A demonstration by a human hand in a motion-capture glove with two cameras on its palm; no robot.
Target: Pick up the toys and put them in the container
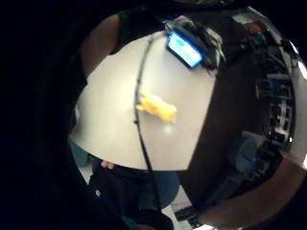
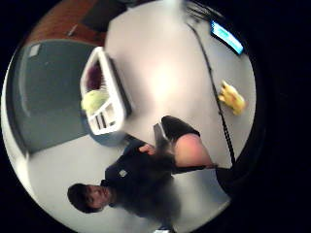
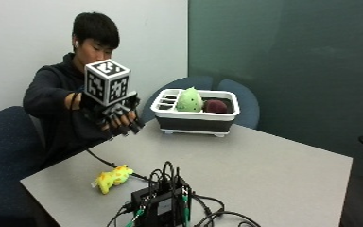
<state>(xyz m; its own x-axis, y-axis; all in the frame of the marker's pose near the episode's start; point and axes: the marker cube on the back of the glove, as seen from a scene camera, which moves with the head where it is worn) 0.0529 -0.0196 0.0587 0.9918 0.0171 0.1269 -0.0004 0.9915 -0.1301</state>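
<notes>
Gloved right hand (image 3: 115,116) hangs in the air above the table (image 3: 263,161), fingers loosely drooping, holding nothing. Two toys, a green toy (image 3: 189,100) and a dark red toy (image 3: 216,106), already sit in the container (image 3: 194,122). One yellow toy (image 3: 113,178) is left on the table, well apart from the container. No readable writing.

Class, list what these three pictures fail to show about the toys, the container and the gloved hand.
- Dark red toy: outside view, mostly hidden by the container wall.
- Right hand: outside view, the marker cube covers it; finger pose unclear.
- Yellow toy: palm views, too blurred for detail.
</notes>
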